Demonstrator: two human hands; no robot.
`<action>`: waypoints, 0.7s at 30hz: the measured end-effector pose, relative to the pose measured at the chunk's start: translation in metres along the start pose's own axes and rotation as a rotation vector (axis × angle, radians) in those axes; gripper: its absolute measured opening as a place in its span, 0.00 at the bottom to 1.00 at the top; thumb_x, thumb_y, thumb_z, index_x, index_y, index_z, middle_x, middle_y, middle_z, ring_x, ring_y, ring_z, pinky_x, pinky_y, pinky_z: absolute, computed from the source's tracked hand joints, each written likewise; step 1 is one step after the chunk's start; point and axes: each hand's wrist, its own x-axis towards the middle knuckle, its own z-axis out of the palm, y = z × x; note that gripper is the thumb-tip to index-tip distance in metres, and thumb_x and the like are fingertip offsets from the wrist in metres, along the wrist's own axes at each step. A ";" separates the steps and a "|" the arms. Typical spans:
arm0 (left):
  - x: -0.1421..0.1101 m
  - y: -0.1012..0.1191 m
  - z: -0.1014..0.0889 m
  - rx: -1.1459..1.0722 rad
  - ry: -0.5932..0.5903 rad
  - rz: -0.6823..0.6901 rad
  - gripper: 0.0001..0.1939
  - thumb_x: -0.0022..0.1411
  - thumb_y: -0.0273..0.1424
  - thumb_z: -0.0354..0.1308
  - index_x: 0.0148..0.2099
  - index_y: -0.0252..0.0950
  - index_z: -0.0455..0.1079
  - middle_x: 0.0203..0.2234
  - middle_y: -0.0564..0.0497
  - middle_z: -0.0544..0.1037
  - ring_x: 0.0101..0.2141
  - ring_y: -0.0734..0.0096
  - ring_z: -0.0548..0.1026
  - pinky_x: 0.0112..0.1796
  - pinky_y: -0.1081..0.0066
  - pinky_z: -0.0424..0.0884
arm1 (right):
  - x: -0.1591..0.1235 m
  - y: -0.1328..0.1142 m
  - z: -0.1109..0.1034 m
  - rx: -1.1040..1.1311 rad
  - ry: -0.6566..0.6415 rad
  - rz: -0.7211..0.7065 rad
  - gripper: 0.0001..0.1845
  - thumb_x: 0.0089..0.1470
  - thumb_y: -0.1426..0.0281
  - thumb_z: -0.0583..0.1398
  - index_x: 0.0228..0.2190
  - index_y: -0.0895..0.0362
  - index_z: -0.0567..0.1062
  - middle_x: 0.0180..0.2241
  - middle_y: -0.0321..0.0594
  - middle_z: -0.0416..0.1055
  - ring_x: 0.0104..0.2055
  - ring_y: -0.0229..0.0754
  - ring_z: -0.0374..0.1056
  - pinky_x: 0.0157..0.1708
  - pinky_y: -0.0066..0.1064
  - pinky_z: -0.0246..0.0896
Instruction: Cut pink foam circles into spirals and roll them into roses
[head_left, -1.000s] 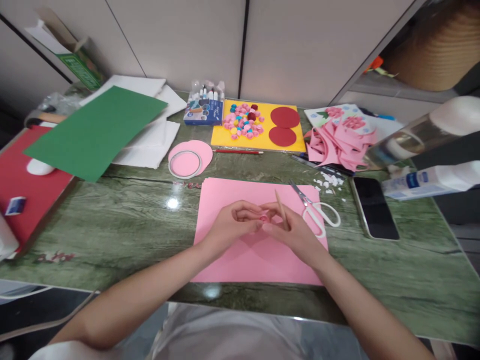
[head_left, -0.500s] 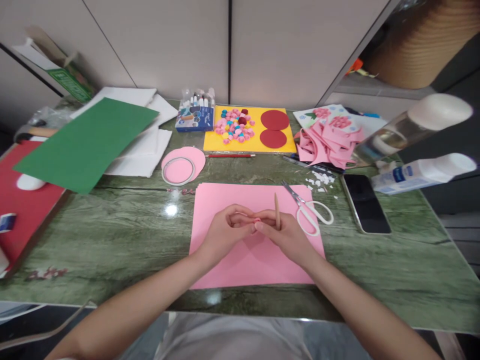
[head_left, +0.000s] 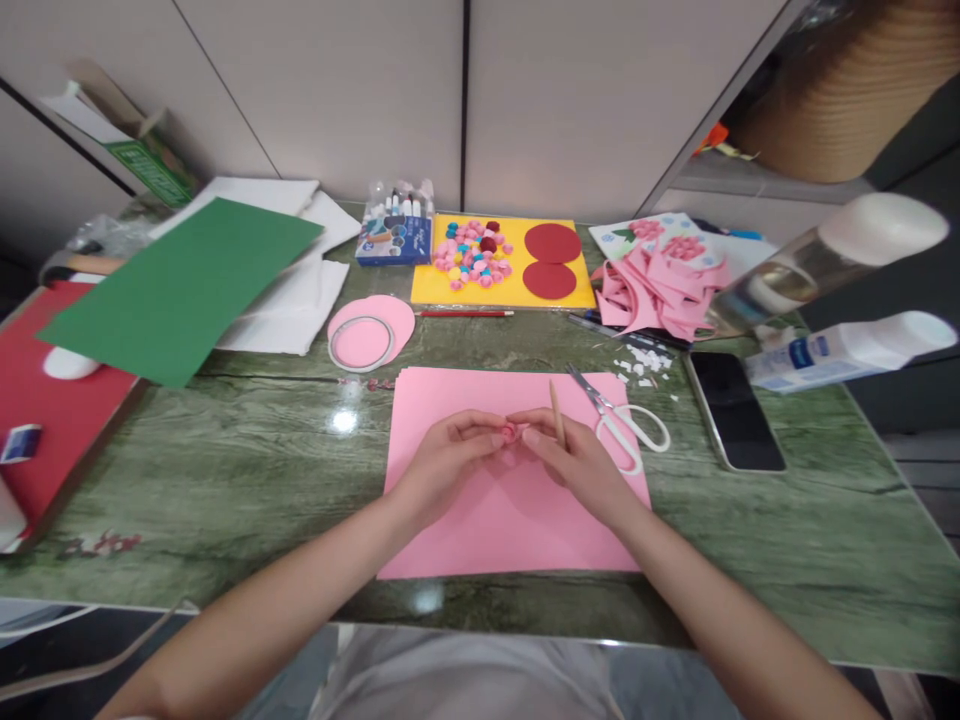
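Between my fingertips is a small pink paper coil [head_left: 510,433], with its spiral end turned up. My left hand [head_left: 454,455] pinches it from the left. From the other side my right hand [head_left: 574,455] has its thumb and finger at the coil, and it also keeps a thin wooden stick [head_left: 557,412] tucked between its fingers, pointing up. Both hands are above a stack of pink paper [head_left: 517,530]. White-handled scissors [head_left: 619,425] lie across the stack's right edge, close to my right hand.
Behind lies a yellow pack [head_left: 514,290] bearing small coloured paper rolls [head_left: 472,255] and red circles [head_left: 553,243]. Pink circles [head_left: 361,340], a red pencil [head_left: 465,314], pink scraps [head_left: 660,285], a phone [head_left: 735,410] and a glue bottle [head_left: 840,352] surround the stack. Green paper [head_left: 184,285] lies left.
The camera view has shifted slightly. My fingers have shifted around the pink coil, and its spiral end shows more clearly now. The stick stays in my right hand.
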 end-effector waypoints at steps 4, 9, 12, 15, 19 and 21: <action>0.002 -0.001 -0.002 0.019 0.058 0.045 0.08 0.48 0.28 0.63 0.33 0.34 0.71 0.29 0.52 0.77 0.30 0.76 0.73 0.36 0.73 0.67 | 0.000 0.001 -0.001 0.011 -0.023 -0.010 0.16 0.54 0.61 0.55 0.41 0.57 0.71 0.25 0.34 0.67 0.19 0.30 0.55 0.17 0.24 0.47; 0.002 0.000 -0.006 0.094 0.123 0.093 0.15 0.47 0.28 0.65 0.39 0.35 0.69 0.26 0.53 0.77 0.28 0.77 0.73 0.34 0.75 0.65 | -0.001 0.001 0.000 0.012 -0.023 -0.015 0.16 0.54 0.61 0.55 0.39 0.57 0.71 0.25 0.34 0.68 0.19 0.30 0.56 0.17 0.24 0.47; -0.001 0.003 -0.004 0.107 0.126 0.106 0.19 0.45 0.27 0.66 0.41 0.36 0.67 0.24 0.53 0.78 0.27 0.75 0.74 0.34 0.73 0.65 | -0.001 0.000 0.000 0.000 -0.016 -0.001 0.15 0.53 0.60 0.55 0.38 0.58 0.71 0.27 0.36 0.69 0.20 0.31 0.57 0.18 0.24 0.48; -0.005 0.004 -0.002 0.126 0.139 0.133 0.18 0.44 0.26 0.66 0.40 0.35 0.67 0.24 0.53 0.78 0.26 0.74 0.74 0.35 0.72 0.65 | -0.001 0.000 0.001 -0.016 -0.015 0.016 0.15 0.53 0.61 0.56 0.38 0.57 0.72 0.28 0.36 0.70 0.22 0.32 0.60 0.19 0.24 0.51; -0.007 0.004 -0.001 0.135 0.145 0.192 0.18 0.45 0.25 0.65 0.40 0.35 0.67 0.25 0.53 0.78 0.26 0.75 0.73 0.35 0.72 0.65 | -0.001 0.000 0.002 -0.020 -0.023 0.016 0.14 0.52 0.62 0.56 0.39 0.57 0.72 0.28 0.37 0.71 0.25 0.34 0.63 0.22 0.25 0.54; -0.005 0.003 -0.002 0.131 0.132 0.213 0.17 0.46 0.25 0.65 0.41 0.36 0.67 0.25 0.54 0.78 0.26 0.75 0.73 0.34 0.72 0.65 | -0.001 0.000 0.002 -0.031 -0.022 0.015 0.14 0.52 0.63 0.56 0.38 0.57 0.72 0.28 0.37 0.71 0.26 0.34 0.63 0.22 0.25 0.54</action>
